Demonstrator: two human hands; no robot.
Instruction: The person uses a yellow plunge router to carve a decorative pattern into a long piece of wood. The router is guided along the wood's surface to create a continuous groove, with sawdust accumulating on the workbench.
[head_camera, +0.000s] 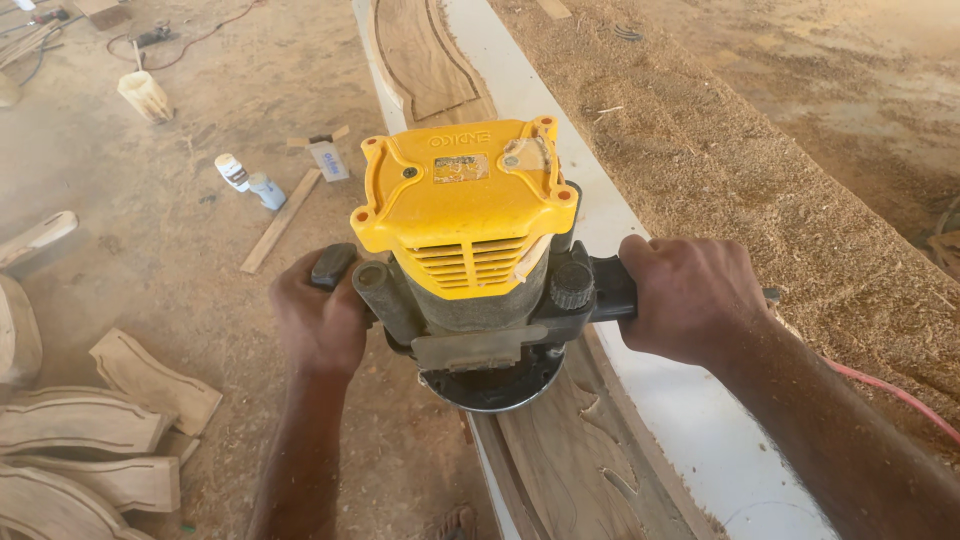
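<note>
Your left hand (318, 322) and right hand (685, 298) each wrap tightly around a black handle of the yellow-topped router (470, 255) on the carved brown wooden panel (570, 450); near-side grooves look cut, probably more remains farther along.

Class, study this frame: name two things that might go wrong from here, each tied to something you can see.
The red cable trails beside the right hand and might snag. The router sits near the edge of the narrow carved board; if the left hand slips, it may tip off.

Carved wooden pieces (85, 420) stacked left, 2 small bottles (250, 182), loose slat (281, 220), sawdust heap (760, 180) right.
</note>
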